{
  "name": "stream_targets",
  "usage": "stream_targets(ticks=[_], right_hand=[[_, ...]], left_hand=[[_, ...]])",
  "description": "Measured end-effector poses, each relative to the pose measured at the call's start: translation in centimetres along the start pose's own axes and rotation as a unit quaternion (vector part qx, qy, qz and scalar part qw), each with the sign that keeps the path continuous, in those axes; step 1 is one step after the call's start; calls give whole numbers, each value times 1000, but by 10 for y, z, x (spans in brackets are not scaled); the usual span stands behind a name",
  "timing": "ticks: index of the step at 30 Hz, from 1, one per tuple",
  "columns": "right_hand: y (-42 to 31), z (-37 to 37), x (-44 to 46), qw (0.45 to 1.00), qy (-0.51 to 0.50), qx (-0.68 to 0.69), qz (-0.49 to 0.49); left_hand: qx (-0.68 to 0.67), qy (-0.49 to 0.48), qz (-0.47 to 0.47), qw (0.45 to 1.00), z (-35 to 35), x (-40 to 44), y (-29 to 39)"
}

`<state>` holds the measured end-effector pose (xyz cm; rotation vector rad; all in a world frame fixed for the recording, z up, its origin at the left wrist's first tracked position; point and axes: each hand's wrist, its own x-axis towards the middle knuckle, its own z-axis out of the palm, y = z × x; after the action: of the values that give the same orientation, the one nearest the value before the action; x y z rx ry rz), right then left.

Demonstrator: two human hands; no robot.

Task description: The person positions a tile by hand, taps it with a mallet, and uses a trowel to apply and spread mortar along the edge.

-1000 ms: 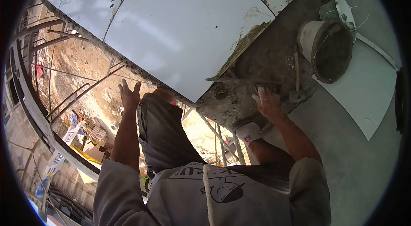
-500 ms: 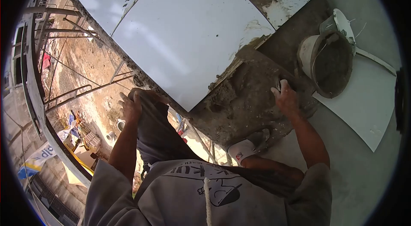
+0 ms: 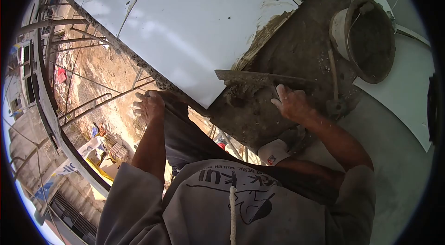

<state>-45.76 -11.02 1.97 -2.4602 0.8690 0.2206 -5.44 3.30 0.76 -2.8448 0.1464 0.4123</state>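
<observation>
My right hand (image 3: 294, 104) is closed around the grip of a long plastering float (image 3: 259, 77). The float's blade stands tilted, almost edge-on, over wet grey mortar (image 3: 252, 120). Mortar clings to its near side, and the hand hides most of the grip. Just beyond the blade's left end is the corner of a large white tile (image 3: 190, 36). Fingers apart and holding nothing, my left hand (image 3: 150, 106) rests on my dark-trousered knee (image 3: 178, 120).
A mortar-crusted bucket (image 3: 340, 36) lies tipped at the right, beside a loose white sheet (image 3: 398, 82). Near it is a mortar-covered tool with a stick-like handle (image 3: 333, 71). At the left the floor edge drops to ground far below, past scaffold poles (image 3: 88, 101).
The float has swung from lying flatter to nearly edge-on, moving left with my right hand toward the tile corner. The view has shifted slightly; my left hand stays on the knee.
</observation>
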Motion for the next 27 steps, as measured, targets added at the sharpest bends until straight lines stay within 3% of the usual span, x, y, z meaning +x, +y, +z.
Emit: stream_targets(ticks=[4, 6, 7, 9, 12, 16, 19, 21, 25, 27], right_hand=[[11, -18, 3, 996, 26, 3, -82], [12, -31, 5, 984, 116, -1, -134], [16, -35, 6, 983, 116, -3, -140], [27, -40, 4, 993, 60, -88, -59], [44, -40, 5, 989, -18, -130, -62], [27, -39, 5, 993, -8, -91, -70], [25, -37, 20, 981, 7, -121, -152], [31, -23, 31, 972, 73, -131, -178], [31, -21, 46, 971, 47, -164, -165], [31, -20, 61, 964, 45, -160, -208]], left_hand=[[14, 4, -15, 1000, 0, -2, 2], [0, -9, -20, 1000, -4, -7, 1], [-16, -21, -19, 999, -7, -9, 2], [-27, -22, -29, 999, -5, -8, 1], [-1, 11, -34, 999, 0, -7, 0], [-11, 11, -41, 999, 2, -7, -4], [-19, 9, -34, 999, -1, -11, -5], [-22, 4, -42, 999, -3, -11, -8], [-52, -28, -40, 997, -3, -10, -17], [-34, -27, -30, 999, 8, -2, -22]])
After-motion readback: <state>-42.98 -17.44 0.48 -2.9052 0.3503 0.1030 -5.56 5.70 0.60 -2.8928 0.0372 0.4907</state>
